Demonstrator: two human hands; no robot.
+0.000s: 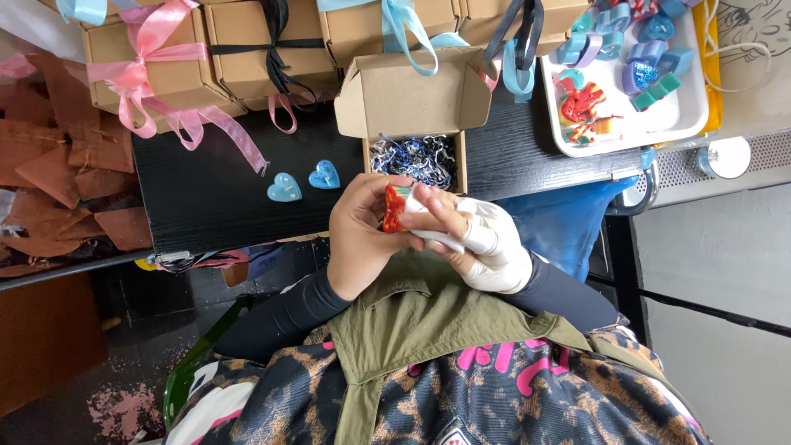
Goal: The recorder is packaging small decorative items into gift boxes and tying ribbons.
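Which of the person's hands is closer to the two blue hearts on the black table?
Left. The left hand is just right of the blue hearts; the bandaged right hand lies beyond it, farther away.

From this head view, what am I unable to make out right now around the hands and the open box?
- Red piece: mostly covered by the left hand and the wrapped right hand; its shape is unclear.
- Open cardboard box: only shredded filler shows; anything beneath is hidden.
- White tray: top edge cuts off the pieces.
- Ribboned boxes: shut and cropped at the top.
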